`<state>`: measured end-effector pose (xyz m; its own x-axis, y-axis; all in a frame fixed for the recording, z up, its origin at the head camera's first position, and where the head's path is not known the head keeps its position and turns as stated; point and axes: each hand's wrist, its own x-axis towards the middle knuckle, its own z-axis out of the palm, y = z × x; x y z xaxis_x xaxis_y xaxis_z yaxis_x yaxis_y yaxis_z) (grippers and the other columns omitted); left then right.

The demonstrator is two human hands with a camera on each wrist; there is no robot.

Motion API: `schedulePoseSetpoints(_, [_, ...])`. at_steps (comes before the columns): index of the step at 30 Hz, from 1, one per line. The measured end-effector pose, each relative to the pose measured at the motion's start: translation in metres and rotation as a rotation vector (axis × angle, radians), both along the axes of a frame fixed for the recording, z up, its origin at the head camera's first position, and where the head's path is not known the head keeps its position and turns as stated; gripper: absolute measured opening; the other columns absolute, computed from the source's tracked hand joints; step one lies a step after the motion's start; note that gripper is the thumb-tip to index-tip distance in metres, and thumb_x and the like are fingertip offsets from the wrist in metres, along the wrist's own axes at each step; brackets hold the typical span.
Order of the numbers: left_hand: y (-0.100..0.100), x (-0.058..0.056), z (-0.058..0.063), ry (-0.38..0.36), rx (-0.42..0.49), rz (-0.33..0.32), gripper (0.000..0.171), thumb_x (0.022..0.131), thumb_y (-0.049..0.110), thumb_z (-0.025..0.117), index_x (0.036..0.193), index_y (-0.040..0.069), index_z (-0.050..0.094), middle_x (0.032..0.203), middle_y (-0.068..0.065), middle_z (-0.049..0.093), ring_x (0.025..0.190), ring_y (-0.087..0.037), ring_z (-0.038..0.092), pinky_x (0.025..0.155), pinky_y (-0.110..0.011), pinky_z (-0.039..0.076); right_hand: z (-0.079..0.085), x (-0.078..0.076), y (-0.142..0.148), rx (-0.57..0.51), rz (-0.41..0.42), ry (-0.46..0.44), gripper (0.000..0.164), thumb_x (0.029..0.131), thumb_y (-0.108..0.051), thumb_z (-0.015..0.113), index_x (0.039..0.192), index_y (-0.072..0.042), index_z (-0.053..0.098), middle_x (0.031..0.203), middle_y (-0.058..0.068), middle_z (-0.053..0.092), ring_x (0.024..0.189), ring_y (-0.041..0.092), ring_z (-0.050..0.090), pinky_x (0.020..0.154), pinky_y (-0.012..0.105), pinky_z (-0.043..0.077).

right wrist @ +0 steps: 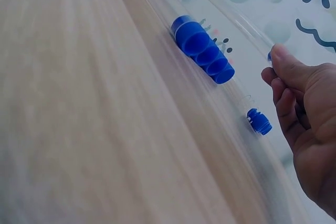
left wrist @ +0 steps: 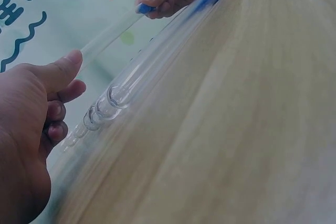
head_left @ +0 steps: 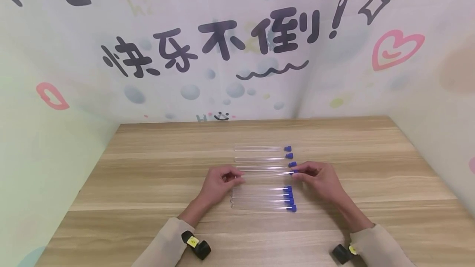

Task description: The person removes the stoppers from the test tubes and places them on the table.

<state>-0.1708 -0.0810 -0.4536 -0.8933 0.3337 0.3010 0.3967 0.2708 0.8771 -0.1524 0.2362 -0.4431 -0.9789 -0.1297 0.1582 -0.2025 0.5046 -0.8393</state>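
Observation:
Between my two hands, a clear glass test tube (head_left: 265, 174) is held level above the table. My left hand (head_left: 220, 182) pinches its closed end between thumb and fingers. At its other end my right hand (head_left: 320, 178) pinches a blue cap (left wrist: 144, 8), which sits at the tube's mouth; the fingertips partly hide it. Nearer to me lie several test tubes (left wrist: 139, 72) side by side, with blue caps (right wrist: 197, 43) on their right ends. Beyond the hands are three uncapped tubes (head_left: 257, 148), each with a small blue stopper (head_left: 288, 148) lying just off its right end.
The tubes lie on a wood-grain table (head_left: 156, 143). Behind it hangs a white printed cloth (head_left: 222, 94) with dark lettering, and pale walls stand at both sides. A black wrist camera (head_left: 196, 244) is strapped over my left sleeve, another (head_left: 341, 254) over the right.

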Motion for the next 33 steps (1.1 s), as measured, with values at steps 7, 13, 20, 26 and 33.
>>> schedulePoseSetpoints(7, [0.002, 0.013, 0.027, 0.055, 0.007, -0.005, 0.012, 0.079, 0.000, 0.076, 0.090, -0.004, 0.072, 0.074, -0.007, 0.065, 0.060, -0.011, 0.043, 0.054, -0.021, 0.035, 0.001, 0.000, -0.002, 0.038, -0.026, 0.017, 0.015, 0.080, -0.027, 0.078, 0.092, -0.018, 0.075, 0.087, -0.007, 0.071, 0.072, 0.014, 0.058, 0.059, 0.022, 0.044])
schedulePoseSetpoints(13, [0.003, 0.015, 0.030, 0.109, 0.021, -0.011, 0.012, 0.078, -0.001, 0.076, 0.089, -0.004, 0.072, 0.071, -0.009, 0.063, 0.059, -0.011, 0.042, 0.053, -0.021, 0.035, 0.004, 0.000, -0.003, 0.087, -0.034, 0.044, 0.014, 0.080, -0.026, 0.078, 0.092, -0.019, 0.075, 0.085, -0.009, 0.070, 0.070, 0.015, 0.056, 0.057, 0.023, 0.043])
schedulePoseSetpoints(20, [0.002, 0.014, 0.030, 0.081, 0.009, -0.001, 0.011, 0.080, 0.001, 0.075, 0.090, -0.004, 0.072, 0.069, -0.009, 0.062, 0.059, -0.012, 0.043, 0.053, -0.021, 0.034, 0.006, 0.000, -0.002, 0.095, -0.026, 0.049, 0.014, 0.079, -0.024, 0.079, 0.092, -0.020, 0.075, 0.084, -0.009, 0.070, 0.068, 0.015, 0.055, 0.055, 0.023, 0.041])
schedulePoseSetpoints(26, [0.002, 0.015, 0.031, 0.051, -0.007, 0.008, 0.012, 0.081, 0.003, 0.075, 0.091, -0.003, 0.072, 0.074, -0.006, 0.065, 0.061, -0.011, 0.044, 0.055, -0.022, 0.036, 0.006, 0.000, -0.001, 0.071, -0.011, 0.059, 0.014, 0.079, -0.025, 0.079, 0.092, -0.020, 0.075, 0.087, -0.009, 0.071, 0.071, 0.014, 0.058, 0.058, 0.022, 0.043])
schedulePoseSetpoints(33, [0.002, 0.010, 0.020, 0.015, -0.020, 0.012, 0.012, 0.081, 0.004, 0.075, 0.091, -0.002, 0.073, 0.082, -0.006, 0.069, 0.064, -0.013, 0.047, 0.057, -0.022, 0.039, 0.004, -0.001, 0.000, 0.056, -0.001, 0.065, 0.014, 0.080, -0.024, 0.078, 0.092, -0.018, 0.075, 0.087, -0.009, 0.071, 0.072, 0.014, 0.060, 0.060, 0.022, 0.045])
